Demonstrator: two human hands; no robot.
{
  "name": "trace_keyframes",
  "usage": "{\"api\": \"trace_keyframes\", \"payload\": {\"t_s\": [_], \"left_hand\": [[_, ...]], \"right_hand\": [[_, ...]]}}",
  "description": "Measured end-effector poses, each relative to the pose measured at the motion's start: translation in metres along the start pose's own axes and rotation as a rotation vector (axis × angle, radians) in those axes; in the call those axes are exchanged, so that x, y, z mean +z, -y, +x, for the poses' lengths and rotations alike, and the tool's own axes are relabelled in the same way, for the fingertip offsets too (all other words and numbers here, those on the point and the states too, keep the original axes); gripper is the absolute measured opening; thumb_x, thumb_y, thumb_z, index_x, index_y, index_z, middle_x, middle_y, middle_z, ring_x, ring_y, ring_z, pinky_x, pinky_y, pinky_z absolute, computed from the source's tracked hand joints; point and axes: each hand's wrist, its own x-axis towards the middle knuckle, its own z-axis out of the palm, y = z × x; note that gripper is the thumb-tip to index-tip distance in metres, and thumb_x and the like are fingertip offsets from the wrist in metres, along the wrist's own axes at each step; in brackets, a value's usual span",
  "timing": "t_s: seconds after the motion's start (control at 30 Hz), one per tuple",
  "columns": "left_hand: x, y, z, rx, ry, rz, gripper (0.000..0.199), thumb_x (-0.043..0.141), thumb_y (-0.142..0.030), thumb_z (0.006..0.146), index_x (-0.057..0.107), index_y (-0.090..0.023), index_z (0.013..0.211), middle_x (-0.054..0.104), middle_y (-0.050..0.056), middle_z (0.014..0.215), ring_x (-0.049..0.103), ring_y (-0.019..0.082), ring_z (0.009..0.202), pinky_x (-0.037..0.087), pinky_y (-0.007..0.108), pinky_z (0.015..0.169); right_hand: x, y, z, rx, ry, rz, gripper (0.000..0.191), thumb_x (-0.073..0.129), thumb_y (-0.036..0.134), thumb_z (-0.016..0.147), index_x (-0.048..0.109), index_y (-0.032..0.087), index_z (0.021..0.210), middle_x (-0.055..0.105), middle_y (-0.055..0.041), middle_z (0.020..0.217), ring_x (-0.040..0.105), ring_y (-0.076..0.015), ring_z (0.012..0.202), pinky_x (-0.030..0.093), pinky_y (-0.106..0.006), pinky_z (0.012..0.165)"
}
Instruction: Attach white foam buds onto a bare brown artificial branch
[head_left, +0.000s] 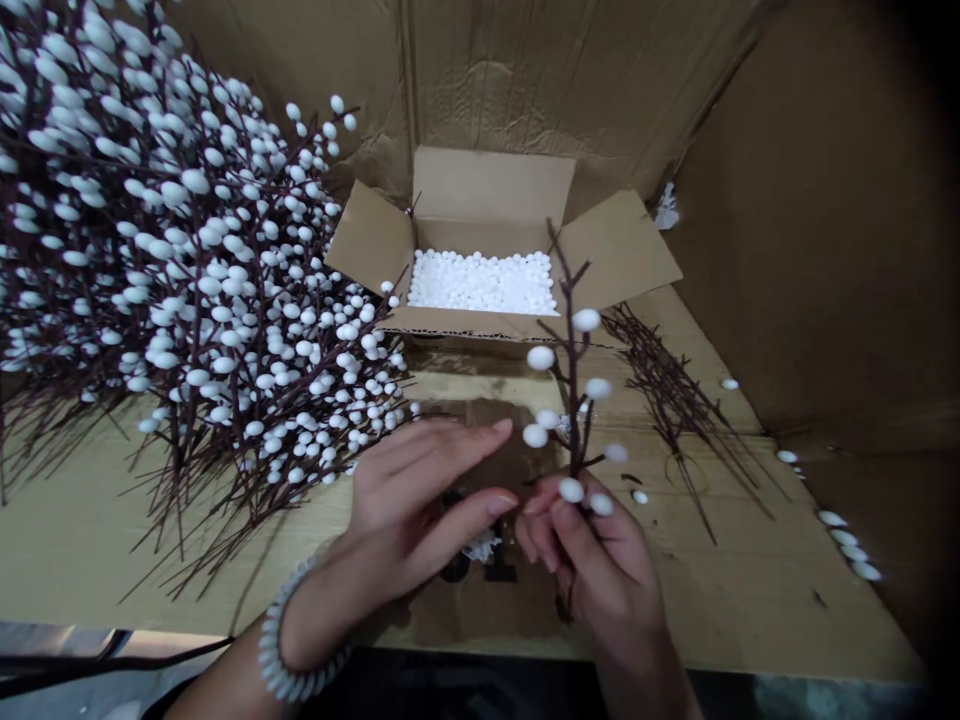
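Observation:
Upright in my right hand is a brown artificial berry branch, its stem pinched low between thumb and fingers. White oval berries sit on its lower and middle twigs, while the top twigs are bare. My left hand is just left of the branch, thumb and fingers apart, with nothing visible between them. A coiled band circles the left wrist. Beyond both hands stands an open cardboard box holding many loose white berries.
A large heap of berry branches fills the left side. Bare brown stems lie at the right. Several stray white berries rest near the right edge. Tall cardboard walls enclose the back and right of the wooden table.

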Motion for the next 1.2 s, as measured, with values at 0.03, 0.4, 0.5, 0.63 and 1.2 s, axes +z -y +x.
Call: {"api": "trace_keyframes", "payload": {"t_s": [0.03,0.4,0.5,0.63,1.2], "left_hand": [[-0.001,0.000,0.001,0.065,0.005,0.037,0.028,0.070,-0.023,0.088,0.070,-0.015,0.115,0.079,0.008,0.100,0.074,0.016,0.091,0.058,0.026,0.089],[-0.004,-0.006,0.003,0.219,0.136,0.112,0.012,0.070,-0.018,0.087,0.073,-0.013,0.097,0.081,0.008,0.094,0.077,0.017,0.092,0.059,0.028,0.097],[-0.001,-0.009,0.004,0.202,0.161,0.078,0.010,0.071,-0.021,0.087,0.073,-0.015,0.095,0.081,0.006,0.094,0.077,0.016,0.089,0.060,0.027,0.094],[0.004,-0.014,0.002,0.169,0.173,0.035,0.006,0.068,-0.020,0.089,0.071,-0.017,0.093,0.080,0.006,0.099,0.077,0.016,0.091,0.061,0.028,0.094],[0.014,-0.018,0.001,-0.041,0.118,-0.178,0.013,0.068,-0.017,0.085,0.067,-0.017,0.098,0.080,0.007,0.091,0.075,0.020,0.095,0.061,0.031,0.089]], "right_hand": [[0.000,0.000,0.000,-0.018,-0.021,0.012,0.029,0.059,0.045,0.093,0.066,0.021,0.079,0.042,0.0067,0.051,0.040,-0.0086,0.047,0.034,-0.021,0.045],[0.008,0.019,0.000,-0.010,-0.013,0.238,0.027,0.060,0.043,0.092,0.061,0.025,0.071,0.036,0.0075,0.049,0.029,-0.0101,0.043,0.034,-0.023,0.046],[0.009,0.020,0.003,0.010,0.035,0.317,0.027,0.059,0.044,0.092,0.059,0.026,0.071,0.034,0.0074,0.052,0.026,-0.0104,0.042,0.031,-0.022,0.041],[0.011,0.019,0.006,0.017,0.096,0.290,0.031,0.056,0.048,0.093,0.053,0.028,0.069,0.037,0.0071,0.051,0.030,-0.0115,0.039,0.028,-0.021,0.035],[0.012,0.017,0.002,0.027,0.008,0.261,0.028,0.053,0.047,0.094,0.053,0.030,0.072,0.035,0.0075,0.050,0.035,-0.0143,0.041,0.044,-0.028,0.042]]}}
